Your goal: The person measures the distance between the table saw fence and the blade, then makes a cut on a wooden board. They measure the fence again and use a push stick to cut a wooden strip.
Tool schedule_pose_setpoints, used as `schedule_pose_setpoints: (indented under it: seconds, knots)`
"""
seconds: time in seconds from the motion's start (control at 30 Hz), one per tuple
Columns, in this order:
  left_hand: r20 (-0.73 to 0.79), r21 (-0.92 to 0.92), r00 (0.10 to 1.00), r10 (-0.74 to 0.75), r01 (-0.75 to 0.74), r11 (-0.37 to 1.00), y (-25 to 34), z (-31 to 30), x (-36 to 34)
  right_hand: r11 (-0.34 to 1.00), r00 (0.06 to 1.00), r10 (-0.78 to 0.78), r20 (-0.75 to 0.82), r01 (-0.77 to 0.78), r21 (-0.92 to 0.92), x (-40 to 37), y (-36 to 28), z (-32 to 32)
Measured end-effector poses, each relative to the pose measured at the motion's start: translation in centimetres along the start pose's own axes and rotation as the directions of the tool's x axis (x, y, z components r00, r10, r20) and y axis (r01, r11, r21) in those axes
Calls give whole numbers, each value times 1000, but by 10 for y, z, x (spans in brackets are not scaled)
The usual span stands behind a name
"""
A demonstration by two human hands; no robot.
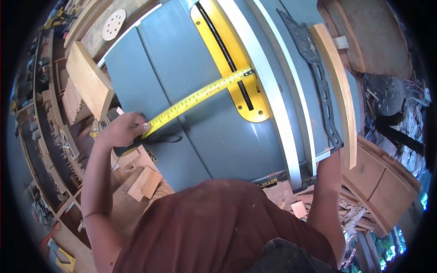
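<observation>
My left hand (124, 130) is closed on a tape measure, thumb on the yellow blade (195, 99) near its dark case, at the left edge of a grey saw table (177, 50). The blade stretches across the table, and its metal end hook meets the silver rip fence (264, 68). Beneath it lies a yellow throat plate (255, 107) with a long dark slot. My right forearm (328, 175) reaches up to the front of the fence. The fence end and rail hide my right hand, so its fingers do not show.
A long light wood strip (339, 86) lies right of the fence. Wood blocks (144, 183) are below the table's left side. A wooden board (86, 77) leans at the far left, near a perforated sanding disc (114, 25). Cluttered shelves (45, 150) line the left.
</observation>
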State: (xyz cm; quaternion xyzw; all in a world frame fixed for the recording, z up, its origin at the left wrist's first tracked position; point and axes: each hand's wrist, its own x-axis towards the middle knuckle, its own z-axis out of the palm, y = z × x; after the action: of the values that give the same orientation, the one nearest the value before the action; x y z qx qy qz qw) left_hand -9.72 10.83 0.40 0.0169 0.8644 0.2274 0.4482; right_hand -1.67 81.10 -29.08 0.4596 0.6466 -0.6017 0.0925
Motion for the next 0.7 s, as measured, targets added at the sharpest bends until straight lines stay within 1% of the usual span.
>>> schedule_pose_setpoints:
  seconds: [0.1,0.13,0.17,0.2,0.27,0.3,0.37,0.4,0.43,0.47,0.5,0.53,0.57,0.6,0.63,0.67,0.7]
  knots:
    - [-7,18,1000,-9,9,1000,-4,0,-2,997,996,-22,82,27,-66,7,3,4]
    - [7,12,1000,-9,9,1000,-6,3,-3,994,993,-25,115,37,-101,5,7,2]
    - [-3,-26,999,-38,38,999,-11,8,-5,988,989,-29,146,51,-145,0,12,-1]
    - [-18,-18,999,-26,26,999,-2,8,-13,980,983,-42,181,75,-182,-7,17,-4]
    - [71,-70,993,-95,100,993,16,9,-31,965,968,-57,244,116,-237,-40,39,-16]
    - [36,-63,998,-42,44,997,7,18,-36,964,968,-78,239,135,-230,-60,44,-21]
    - [-9,-97,1000,-27,26,995,3,34,-51,913,944,104,314,34,-407,-127,70,-32]
    - [-29,-134,999,-33,29,991,-2,45,-60,870,917,131,376,76,-487,-165,73,-32]
    - [-95,-122,995,-32,20,992,-10,59,-68,817,886,165,433,123,-564,-200,67,-28]
    - [-112,-140,993,-32,16,990,-11,68,-78,807,885,153,439,145,-573,-229,54,-19]
    - [-170,-198,985,-41,7,980,-11,77,-86,842,812,197,550,148,-519,-260,38,-10]
    - [-226,-257,972,-64,3,966,-20,84,-97,872,716,239,656,138,-469,-285,24,-3]
    - [-294,-258,955,-45,-34,966,-48,94,-97,859,700,252,668,155,-487,-302,14,5]
    - [-357,-259,934,-36,-62,964,-82,107,-95,865,700,154,697,245,-437,-316,5,18]
    - [-326,-484,940,-99,-76,872,-101,116,-102,862,687,53,725,336,-381,-331,-4,31]
    - [-293,-676,945,-147,-96,731,-117,123,-108,850,666,70,743,350,-394,-347,-16,43]
    - [-300,-761,938,-175,-124,637,-143,136,-106,839,682,-14,732,406,-363,-365,-27,54]
